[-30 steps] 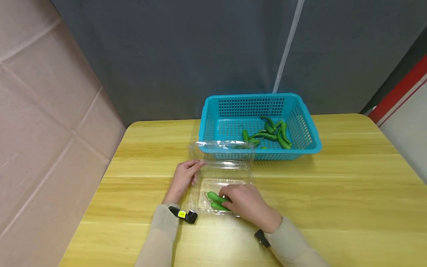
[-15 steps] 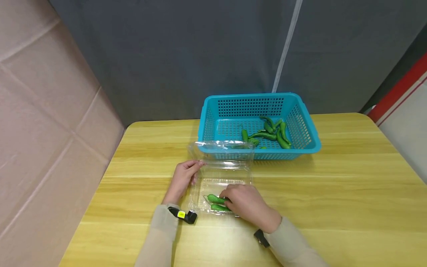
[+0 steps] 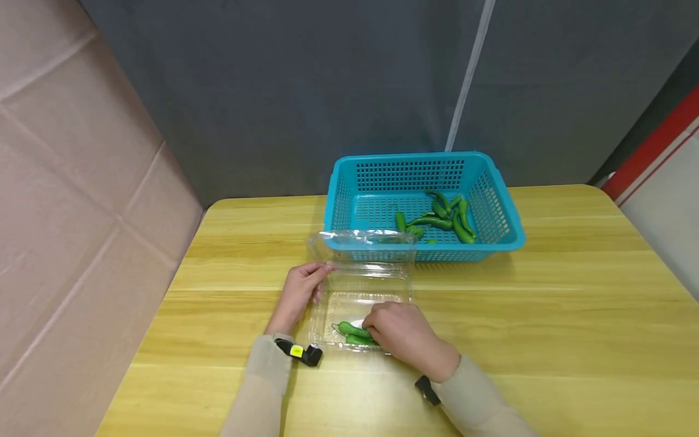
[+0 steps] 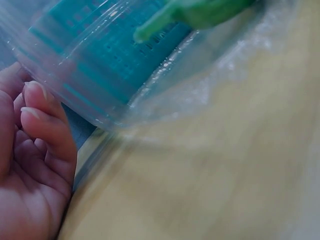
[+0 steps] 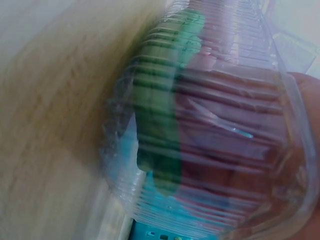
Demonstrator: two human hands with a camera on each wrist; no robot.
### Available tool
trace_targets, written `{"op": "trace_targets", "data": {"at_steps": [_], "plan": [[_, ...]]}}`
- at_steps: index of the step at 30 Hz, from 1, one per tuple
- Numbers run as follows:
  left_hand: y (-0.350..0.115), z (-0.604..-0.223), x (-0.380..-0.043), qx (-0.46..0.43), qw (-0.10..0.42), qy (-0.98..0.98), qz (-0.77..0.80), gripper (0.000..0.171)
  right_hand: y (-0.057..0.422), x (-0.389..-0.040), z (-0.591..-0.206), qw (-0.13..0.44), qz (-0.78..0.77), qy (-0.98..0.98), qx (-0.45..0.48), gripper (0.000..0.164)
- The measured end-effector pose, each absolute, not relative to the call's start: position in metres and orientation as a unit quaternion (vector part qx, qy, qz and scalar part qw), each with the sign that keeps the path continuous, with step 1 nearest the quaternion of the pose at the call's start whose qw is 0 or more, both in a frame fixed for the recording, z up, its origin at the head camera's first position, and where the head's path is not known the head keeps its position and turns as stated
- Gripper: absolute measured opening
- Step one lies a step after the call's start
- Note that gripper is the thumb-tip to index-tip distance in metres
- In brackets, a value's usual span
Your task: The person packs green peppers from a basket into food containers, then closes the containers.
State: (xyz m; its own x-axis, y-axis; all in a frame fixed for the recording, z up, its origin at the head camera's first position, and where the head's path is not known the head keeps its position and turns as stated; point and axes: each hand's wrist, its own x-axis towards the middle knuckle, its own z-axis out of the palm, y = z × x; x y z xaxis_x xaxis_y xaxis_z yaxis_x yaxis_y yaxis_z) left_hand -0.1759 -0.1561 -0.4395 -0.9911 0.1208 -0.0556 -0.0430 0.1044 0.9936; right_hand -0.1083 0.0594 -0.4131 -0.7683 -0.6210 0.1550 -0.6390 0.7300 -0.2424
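Two green peppers showed in the clear box, lower middle. Your left hand pinched its rim, maybe to stop sliding; your right hand bent over them, its grip hidden.

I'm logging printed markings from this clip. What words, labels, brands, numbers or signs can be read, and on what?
No text is readable.
Yellow label on the black device at the left wrist: dark marks, too small to read.
Blue basket, clear container: no lettering I can make out.
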Motion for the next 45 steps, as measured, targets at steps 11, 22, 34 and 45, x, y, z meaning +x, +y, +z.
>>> {"op": "trace_targets", "data": {"at_steps": [11, 22, 34, 45], "plan": [[-0.156, -0.439, -0.176, 0.025, 0.06, 0.741, 0.668, 0.025, 0.057, -0.109, -0.412, 0.012, 0.156, -0.935, 0.32, 0.014], [-0.157, -0.44, -0.176, 0.025, 0.062, 0.74, 0.669, 0.026, 0.06, -0.11, -0.404, 0.015, 0.21, -0.918, 0.335, 0.018], [-0.156, -0.441, -0.176, 0.03, 0.063, 0.735, 0.675, 0.026, 0.075, -0.113, -0.38, 0.004, 0.25, -0.917, 0.312, 0.039], [-0.157, -0.441, -0.176, 0.026, 0.067, 0.738, 0.671, 0.031, 0.095, -0.114, -0.356, 0.058, 0.264, -0.908, 0.32, 0.043]]}}
